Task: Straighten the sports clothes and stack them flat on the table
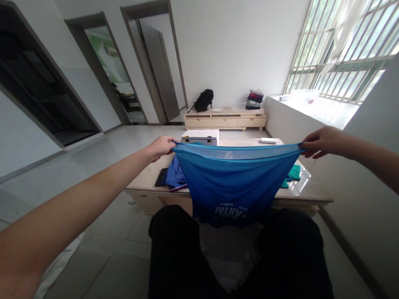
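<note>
The blue printed jersey (233, 181) was pinched at both ends of one edge by the left hand (163, 147) and the right hand (321, 143), apparently for even tension; its body was suspended before the table (146, 179), blue clothing (175, 174) being set at left, seemingly for clearance.

Clothes (175, 174), white box (200, 134) on table (145, 178)

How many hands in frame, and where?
2. The left hand grips the blue garment at its upper left; the right hand grips it at its upper right. No other hands show.
</note>
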A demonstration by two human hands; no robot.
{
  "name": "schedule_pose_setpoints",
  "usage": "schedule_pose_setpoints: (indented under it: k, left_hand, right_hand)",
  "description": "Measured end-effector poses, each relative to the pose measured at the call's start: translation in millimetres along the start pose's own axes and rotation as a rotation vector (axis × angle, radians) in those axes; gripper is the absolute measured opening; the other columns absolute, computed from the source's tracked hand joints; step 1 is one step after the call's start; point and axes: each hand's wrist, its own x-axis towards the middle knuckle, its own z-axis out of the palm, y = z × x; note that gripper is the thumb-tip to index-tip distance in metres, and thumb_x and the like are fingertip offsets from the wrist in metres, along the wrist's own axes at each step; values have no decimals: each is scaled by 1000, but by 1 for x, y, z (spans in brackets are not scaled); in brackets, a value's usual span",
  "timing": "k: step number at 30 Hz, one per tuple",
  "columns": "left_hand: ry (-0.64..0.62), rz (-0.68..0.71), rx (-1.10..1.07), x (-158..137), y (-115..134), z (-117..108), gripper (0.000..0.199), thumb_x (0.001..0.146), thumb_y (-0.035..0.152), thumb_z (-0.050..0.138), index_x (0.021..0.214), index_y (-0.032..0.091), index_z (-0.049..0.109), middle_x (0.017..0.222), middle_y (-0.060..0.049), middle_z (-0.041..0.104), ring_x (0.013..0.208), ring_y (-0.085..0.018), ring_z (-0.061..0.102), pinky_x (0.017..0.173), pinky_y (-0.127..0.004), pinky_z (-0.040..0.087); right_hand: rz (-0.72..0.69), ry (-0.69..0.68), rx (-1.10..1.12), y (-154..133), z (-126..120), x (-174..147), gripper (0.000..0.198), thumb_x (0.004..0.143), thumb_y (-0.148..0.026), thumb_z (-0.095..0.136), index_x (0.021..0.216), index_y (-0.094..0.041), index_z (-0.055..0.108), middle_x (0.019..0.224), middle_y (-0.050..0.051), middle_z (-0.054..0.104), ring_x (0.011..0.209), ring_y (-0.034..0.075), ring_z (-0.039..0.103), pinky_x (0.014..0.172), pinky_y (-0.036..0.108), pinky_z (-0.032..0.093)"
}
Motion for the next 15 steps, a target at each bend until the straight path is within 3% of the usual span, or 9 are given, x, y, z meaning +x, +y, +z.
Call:
schedule_pose_setpoints:
  k: [4, 12, 15]
  left_hand:
    - [-64, 186, 198, -4, 1, -15, 18, 70, 24, 78, 88, 20, 76, 67, -2, 70, 60, -16, 65, 59, -24, 52]
    - [-315, 74, 16, -5, -5, -42, 20, 64, 25, 86, 82, 18, 81, 85, -8, 77, 73, -17, 67, 69, -26, 55]
    - [-344, 27, -45, -3, -7, -51, 21, 65, 23, 86, 85, 20, 82, 88, -9, 77, 75, -18, 68, 70, -26, 56]
  right_hand:
    - [88, 30, 159, 12, -6, 2, 20, 92, -31, 65, 94, -13, 74, 100, 19, 78, 81, 26, 76, 66, 33, 67]
    - [172, 39, 436, 34, -17, 13, 11, 87, -25, 70, 89, -15, 74, 114, 21, 74, 80, 26, 75, 69, 33, 67]
    - [78, 61, 305, 38, -21, 18, 13, 90, -23, 63, 85, -16, 73, 104, 20, 76, 80, 25, 75, 74, 35, 66]
